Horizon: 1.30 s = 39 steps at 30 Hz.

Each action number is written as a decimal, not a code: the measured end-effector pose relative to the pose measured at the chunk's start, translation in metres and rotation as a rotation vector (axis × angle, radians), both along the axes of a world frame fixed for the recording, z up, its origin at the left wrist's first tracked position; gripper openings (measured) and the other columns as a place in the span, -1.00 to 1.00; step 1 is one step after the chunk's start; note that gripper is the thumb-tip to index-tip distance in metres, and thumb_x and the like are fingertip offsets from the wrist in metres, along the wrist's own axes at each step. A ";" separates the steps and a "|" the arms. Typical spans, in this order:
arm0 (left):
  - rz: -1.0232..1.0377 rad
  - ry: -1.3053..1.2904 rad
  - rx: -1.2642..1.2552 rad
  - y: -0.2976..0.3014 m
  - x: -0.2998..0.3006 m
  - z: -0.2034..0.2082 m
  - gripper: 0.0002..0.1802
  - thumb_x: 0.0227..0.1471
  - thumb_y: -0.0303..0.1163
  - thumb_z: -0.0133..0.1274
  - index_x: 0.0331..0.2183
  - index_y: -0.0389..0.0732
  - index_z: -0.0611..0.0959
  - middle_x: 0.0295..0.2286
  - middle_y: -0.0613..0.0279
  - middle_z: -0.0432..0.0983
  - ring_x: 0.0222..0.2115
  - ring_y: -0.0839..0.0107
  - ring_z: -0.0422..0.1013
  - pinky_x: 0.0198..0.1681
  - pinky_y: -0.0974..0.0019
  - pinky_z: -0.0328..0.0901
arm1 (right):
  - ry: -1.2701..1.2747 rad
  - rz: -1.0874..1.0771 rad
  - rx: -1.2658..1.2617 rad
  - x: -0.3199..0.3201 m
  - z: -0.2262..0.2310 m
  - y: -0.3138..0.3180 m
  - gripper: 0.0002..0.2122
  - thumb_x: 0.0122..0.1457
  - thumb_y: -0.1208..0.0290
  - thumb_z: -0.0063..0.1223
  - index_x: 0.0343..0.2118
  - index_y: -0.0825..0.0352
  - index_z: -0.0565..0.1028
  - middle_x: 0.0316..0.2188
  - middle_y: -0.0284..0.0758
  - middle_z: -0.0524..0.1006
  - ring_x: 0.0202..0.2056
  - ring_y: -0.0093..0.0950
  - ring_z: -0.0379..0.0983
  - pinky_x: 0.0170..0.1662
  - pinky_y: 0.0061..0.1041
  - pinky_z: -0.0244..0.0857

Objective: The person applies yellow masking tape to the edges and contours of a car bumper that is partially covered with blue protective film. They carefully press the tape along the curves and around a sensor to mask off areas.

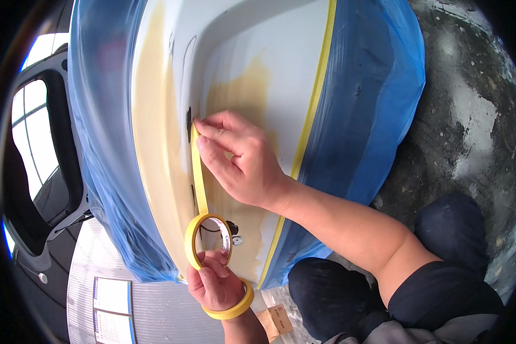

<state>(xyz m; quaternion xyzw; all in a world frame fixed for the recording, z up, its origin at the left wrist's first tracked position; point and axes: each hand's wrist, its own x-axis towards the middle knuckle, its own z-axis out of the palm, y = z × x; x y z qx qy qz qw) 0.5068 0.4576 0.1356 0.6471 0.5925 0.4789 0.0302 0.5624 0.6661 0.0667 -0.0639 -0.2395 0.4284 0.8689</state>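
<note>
A strip of yellow masking tape [198, 180] runs along a crease in a white car body panel [286, 80] with tan patches. My right hand [247, 163] pinches the strip's far end between thumb and fingertips, beside a dark slot in the panel. Lower down, my left hand [217, 286] is closed on the lower rim of the masking tape roll [191, 243], from which the strip comes. A second yellow tape roll [235, 310] hangs around my left wrist. Behind the held roll, a dark opening with a small fitting [236, 239] shows partly.
Blue plastic film [361, 114] covers both sides of the panel, edged on the right by a yellow tape line [317, 86]. A dark car with an open door [57, 149] stands at left. A small brown box [274, 322] lies near my left forearm; stained floor [464, 126] spreads right.
</note>
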 end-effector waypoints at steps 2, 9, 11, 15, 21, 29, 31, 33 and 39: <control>-0.010 -0.023 0.006 0.003 -0.004 -0.001 -0.64 0.36 -0.31 -0.06 -0.03 -0.42 0.56 -0.62 0.22 0.34 -0.38 0.31 0.34 -0.11 0.11 0.34 | 0.042 0.060 -0.017 0.000 0.003 -0.001 -0.79 0.29 0.54 0.11 -0.09 0.56 0.60 -0.24 -0.14 0.61 -0.35 -0.46 0.58 -0.30 -0.53 0.44; 0.015 -0.013 -0.032 0.007 0.001 -0.004 -0.65 0.38 -0.35 -0.10 0.02 -0.38 0.57 -0.56 0.27 0.35 -0.39 0.38 0.35 -0.11 0.18 0.36 | 0.074 0.213 -0.084 0.008 0.006 -0.006 -0.79 0.32 0.48 0.11 -0.10 0.52 0.61 -0.33 -0.25 0.63 -0.42 -0.60 0.52 -0.36 -0.61 0.37; 0.015 -0.010 -0.026 0.009 0.001 -0.003 -0.66 0.38 -0.35 -0.10 0.02 -0.38 0.57 -0.56 0.26 0.36 -0.39 0.38 0.35 -0.11 0.17 0.36 | 0.086 0.272 -0.103 0.010 0.007 -0.006 -0.79 0.31 0.47 0.14 -0.12 0.52 0.62 -0.38 -0.28 0.62 -0.44 -0.66 0.47 -0.38 -0.63 0.34; 0.004 -0.001 -0.018 0.009 -0.001 -0.002 -0.65 0.39 -0.35 -0.12 0.02 -0.39 0.56 -0.56 0.27 0.35 -0.39 0.39 0.35 -0.12 0.19 0.36 | 0.108 0.305 -0.133 0.014 0.010 -0.001 -0.79 0.27 0.43 0.12 -0.34 0.52 0.62 -0.58 -0.13 0.54 -0.52 -0.36 0.53 -0.42 -0.43 0.33; 0.016 0.006 0.021 0.007 -0.004 -0.003 -0.66 0.38 -0.36 -0.13 0.00 -0.41 0.56 -0.59 0.20 0.37 -0.40 0.32 0.36 -0.12 0.12 0.36 | 0.113 0.472 -0.165 0.018 0.009 0.000 -0.80 0.26 0.42 0.15 -0.34 0.50 0.64 -0.61 -0.14 0.57 -0.53 -0.56 0.52 -0.42 -0.49 0.34; 0.035 -0.046 0.066 0.006 -0.005 -0.004 -0.63 0.39 -0.35 -0.12 0.02 -0.44 0.54 -0.59 0.22 0.35 -0.39 0.34 0.36 -0.15 0.15 0.36 | 0.245 0.634 -0.170 0.014 0.010 0.003 -0.84 0.22 0.42 0.26 -0.29 0.45 0.65 -0.44 -0.32 0.67 -0.40 -0.63 0.56 -0.34 -0.61 0.43; 0.052 -0.053 0.087 0.007 -0.003 -0.006 -0.67 0.37 -0.38 -0.12 -0.04 -0.44 0.56 -0.59 0.22 0.36 -0.40 0.34 0.36 -0.15 0.15 0.36 | 0.237 0.634 -0.150 0.013 0.009 0.003 -0.82 0.23 0.36 0.29 -0.26 0.40 0.64 -0.41 -0.40 0.66 -0.36 -0.69 0.54 -0.36 -0.65 0.43; 0.066 0.022 0.089 0.006 0.002 -0.009 -0.72 0.34 -0.42 -0.13 -0.13 -0.44 0.57 -0.60 0.21 0.37 -0.40 0.33 0.36 -0.15 0.16 0.36 | 0.224 0.628 -0.156 0.012 0.008 0.004 -0.83 0.22 0.36 0.31 -0.29 0.38 0.63 -0.43 -0.41 0.64 -0.38 -0.70 0.52 -0.37 -0.65 0.42; 0.177 0.495 -0.028 -0.001 0.023 -0.017 -0.90 0.01 -0.63 -0.02 -0.46 -0.40 0.60 -0.54 0.07 0.49 -0.37 0.22 0.45 -0.21 0.21 0.38 | 0.154 0.612 -0.154 0.012 0.004 0.008 -0.83 0.20 0.37 0.33 -0.33 0.37 0.60 -0.47 -0.44 0.61 -0.45 -0.73 0.46 -0.41 -0.69 0.38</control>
